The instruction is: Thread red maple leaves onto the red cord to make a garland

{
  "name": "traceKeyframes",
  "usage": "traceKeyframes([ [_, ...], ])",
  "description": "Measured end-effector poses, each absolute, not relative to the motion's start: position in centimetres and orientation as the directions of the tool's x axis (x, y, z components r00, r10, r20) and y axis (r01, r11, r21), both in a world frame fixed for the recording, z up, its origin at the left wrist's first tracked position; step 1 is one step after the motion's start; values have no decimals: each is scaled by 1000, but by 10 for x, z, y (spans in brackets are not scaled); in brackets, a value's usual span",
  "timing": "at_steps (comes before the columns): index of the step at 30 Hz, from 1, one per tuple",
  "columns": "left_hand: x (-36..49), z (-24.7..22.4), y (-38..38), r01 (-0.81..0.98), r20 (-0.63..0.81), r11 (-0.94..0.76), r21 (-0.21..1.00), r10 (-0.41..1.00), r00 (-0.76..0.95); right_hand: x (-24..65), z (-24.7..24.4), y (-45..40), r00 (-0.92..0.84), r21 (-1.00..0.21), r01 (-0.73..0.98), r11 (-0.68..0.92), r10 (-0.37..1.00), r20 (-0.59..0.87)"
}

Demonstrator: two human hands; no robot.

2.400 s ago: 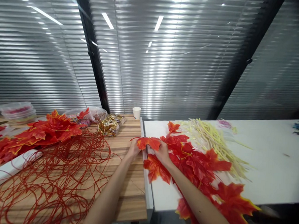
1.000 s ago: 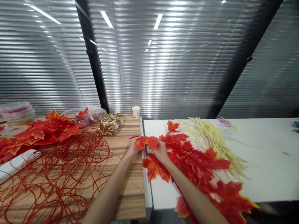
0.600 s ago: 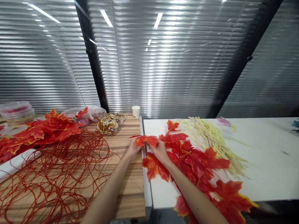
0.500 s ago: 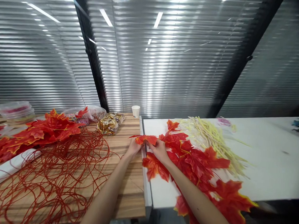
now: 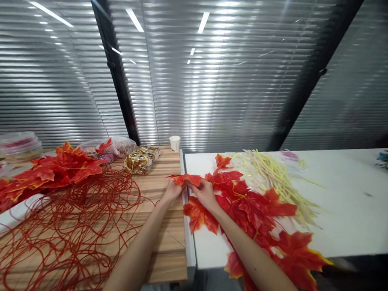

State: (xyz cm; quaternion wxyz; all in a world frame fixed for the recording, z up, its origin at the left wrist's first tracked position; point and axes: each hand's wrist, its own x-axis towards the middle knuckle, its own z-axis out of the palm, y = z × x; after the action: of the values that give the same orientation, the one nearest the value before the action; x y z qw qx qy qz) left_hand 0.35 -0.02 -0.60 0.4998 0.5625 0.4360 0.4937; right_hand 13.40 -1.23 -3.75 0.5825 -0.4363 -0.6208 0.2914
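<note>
Over the seam between two tables, my left hand (image 5: pixel 175 190) and my right hand (image 5: pixel 205 193) meet on a red artificial maple leaf (image 5: pixel 188 179). Both hands are closed at its underside, with fingertips close together; what lies between them is partly hidden by the leaf. Just right of my hands, and beneath my right forearm, spreads a bunch of red and orange artificial maple leaves (image 5: pixel 254 208), some hanging over the front edge. A tangle of thin red cord (image 5: pixel 77 226) covers the wooden table to the left, one strand reaching toward my left wrist.
A pile of red leaves (image 5: pixel 58 169) and a white bar (image 5: pixel 12 219) lie at left. Farther back are plastic tubs (image 5: pixel 17 145), a gold packet (image 5: pixel 142 159) and a paper cup (image 5: pixel 175 143). Pale yellow strips (image 5: pixel 276 183) lie on the white table (image 5: pixel 348 212), below window blinds (image 5: pixel 209 90).
The view has shifted very slightly. My hands stay together on the maple leaf, with no other clear movement.
</note>
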Motion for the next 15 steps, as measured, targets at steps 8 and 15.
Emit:
traceKeyframes([
  [8, 3, -9, 3, 2, 121, -123, 992, 981, 153, 134, -39, -12, 50, -876, 188, 444, 887, 460],
  [15, 2, -8, 2, -23, 108, -106, 994, 980, 166, 134, -36, -13, 44, -873, 193, 447, 885, 463],
])
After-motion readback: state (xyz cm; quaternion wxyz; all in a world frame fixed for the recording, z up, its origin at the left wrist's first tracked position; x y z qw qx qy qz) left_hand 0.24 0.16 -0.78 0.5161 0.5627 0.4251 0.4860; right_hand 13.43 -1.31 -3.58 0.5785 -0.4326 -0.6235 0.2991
